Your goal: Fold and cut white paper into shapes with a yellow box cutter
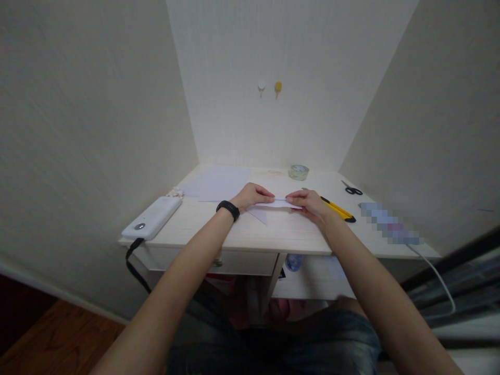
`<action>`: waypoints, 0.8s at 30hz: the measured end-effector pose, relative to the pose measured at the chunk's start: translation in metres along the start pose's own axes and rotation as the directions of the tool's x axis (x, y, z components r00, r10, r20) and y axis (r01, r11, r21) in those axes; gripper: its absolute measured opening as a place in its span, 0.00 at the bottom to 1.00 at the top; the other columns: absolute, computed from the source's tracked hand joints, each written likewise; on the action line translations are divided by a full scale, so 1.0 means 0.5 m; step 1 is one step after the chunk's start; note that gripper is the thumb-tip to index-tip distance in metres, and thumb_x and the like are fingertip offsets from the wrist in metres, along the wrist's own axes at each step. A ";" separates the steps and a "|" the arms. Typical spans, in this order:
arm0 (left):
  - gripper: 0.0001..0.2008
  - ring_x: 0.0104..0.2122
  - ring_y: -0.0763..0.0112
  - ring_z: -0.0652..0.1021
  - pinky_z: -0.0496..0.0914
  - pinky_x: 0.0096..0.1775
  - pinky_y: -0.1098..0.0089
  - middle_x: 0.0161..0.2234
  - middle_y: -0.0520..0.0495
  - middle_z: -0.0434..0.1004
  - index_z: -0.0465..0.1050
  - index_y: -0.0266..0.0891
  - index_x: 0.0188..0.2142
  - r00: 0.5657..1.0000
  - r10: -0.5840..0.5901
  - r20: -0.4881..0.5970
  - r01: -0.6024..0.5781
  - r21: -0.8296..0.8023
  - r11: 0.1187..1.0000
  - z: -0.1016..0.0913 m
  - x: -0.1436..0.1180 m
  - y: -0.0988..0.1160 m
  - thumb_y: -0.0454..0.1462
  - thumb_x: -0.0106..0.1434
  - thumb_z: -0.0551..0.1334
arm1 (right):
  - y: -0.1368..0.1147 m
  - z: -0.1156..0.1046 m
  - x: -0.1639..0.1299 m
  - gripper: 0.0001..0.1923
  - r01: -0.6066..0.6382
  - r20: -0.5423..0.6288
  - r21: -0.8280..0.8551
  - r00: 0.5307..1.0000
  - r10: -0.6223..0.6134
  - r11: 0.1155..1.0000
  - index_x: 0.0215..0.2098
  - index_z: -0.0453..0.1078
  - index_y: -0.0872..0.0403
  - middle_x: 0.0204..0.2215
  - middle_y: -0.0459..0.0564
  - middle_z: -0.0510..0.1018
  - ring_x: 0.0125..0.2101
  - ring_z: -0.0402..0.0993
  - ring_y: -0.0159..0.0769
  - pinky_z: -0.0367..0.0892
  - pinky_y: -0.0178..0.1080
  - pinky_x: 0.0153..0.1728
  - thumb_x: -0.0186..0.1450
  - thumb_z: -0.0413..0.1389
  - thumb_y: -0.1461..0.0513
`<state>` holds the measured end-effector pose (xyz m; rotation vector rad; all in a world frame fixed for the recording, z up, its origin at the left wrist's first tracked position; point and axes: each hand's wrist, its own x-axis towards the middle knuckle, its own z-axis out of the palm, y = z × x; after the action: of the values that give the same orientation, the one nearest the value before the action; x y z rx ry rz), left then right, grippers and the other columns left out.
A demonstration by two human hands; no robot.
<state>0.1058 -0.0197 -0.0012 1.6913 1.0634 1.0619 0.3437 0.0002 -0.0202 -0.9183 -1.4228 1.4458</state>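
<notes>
Between my two hands I hold a folded piece of white paper (278,204) just above the desk. My left hand (253,196), with a black band on its wrist, pinches the paper's left part between thumb and fingers. At the other end my right hand (308,202) grips it the same way, fingertips close to those of the left. Under and beside the left hand lies a loose triangular paper piece (259,214). White paper sheets (224,181) are spread flat behind the left hand. A yellow and black utility knife (339,209) rests right beside my right hand.
On the white desk (219,233), a roll of clear tape (298,172) stands at the back and black scissors (352,189) lie far right. A white power bank (152,217) with a black cable sits at the left edge. A blurred-out object (390,224) with a white cable lies right.
</notes>
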 end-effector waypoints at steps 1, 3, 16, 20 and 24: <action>0.12 0.32 0.71 0.77 0.70 0.41 0.67 0.33 0.43 0.82 0.82 0.35 0.33 1.000 0.003 -0.013 -0.003 0.013 1.000 0.001 0.000 0.000 0.36 0.47 0.75 | 0.002 0.000 0.002 0.16 0.009 -0.013 -0.031 1.000 -0.010 0.999 0.31 0.80 0.57 0.29 0.50 0.81 0.26 0.73 0.31 0.71 0.32 0.24 0.43 0.73 0.62; 0.12 0.31 0.71 0.77 0.70 0.40 0.68 0.32 0.43 0.82 0.82 0.34 0.33 0.999 0.005 -0.036 -0.003 0.038 0.999 0.003 0.000 0.001 0.34 0.47 0.75 | 0.008 -0.002 0.006 0.18 0.020 -0.020 -0.096 1.000 -0.022 0.995 0.33 0.80 0.57 0.27 0.50 0.80 0.24 0.71 0.29 0.68 0.31 0.23 0.44 0.73 0.60; 0.11 0.26 0.74 0.76 0.73 0.33 0.70 0.30 0.43 0.81 0.81 0.31 0.36 0.998 -0.050 0.022 0.050 0.015 0.999 0.009 -0.005 -0.001 0.31 0.51 0.72 | 0.027 -0.004 0.017 0.16 0.051 0.012 -0.161 0.999 -0.049 0.986 0.31 0.78 0.57 0.27 0.48 0.80 0.23 0.71 0.29 0.69 0.33 0.25 0.46 0.72 0.58; 0.13 0.25 0.72 0.78 0.76 0.31 0.68 0.29 0.43 0.80 0.80 0.30 0.38 0.991 -0.124 0.051 0.129 -0.106 0.986 0.013 -0.006 -0.001 0.31 0.52 0.73 | 0.026 -0.004 0.017 0.15 0.046 0.029 -0.127 0.999 -0.042 0.991 0.30 0.78 0.57 0.27 0.49 0.80 0.24 0.72 0.30 0.72 0.35 0.27 0.46 0.72 0.59; 0.12 0.23 0.72 0.78 0.76 0.30 0.69 0.28 0.43 0.80 0.79 0.30 0.38 0.990 -0.133 0.056 0.137 -0.090 0.986 0.012 -0.009 0.007 0.31 0.53 0.72 | 0.019 -0.001 0.012 0.16 0.017 0.038 -0.069 0.999 -0.014 0.997 0.30 0.79 0.58 0.26 0.49 0.79 0.23 0.72 0.30 0.72 0.33 0.24 0.45 0.72 0.59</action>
<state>0.1111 -0.0261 -0.0007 1.5414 1.0643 0.9630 0.3413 0.0064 -0.0291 -0.9255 -1.5123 1.4165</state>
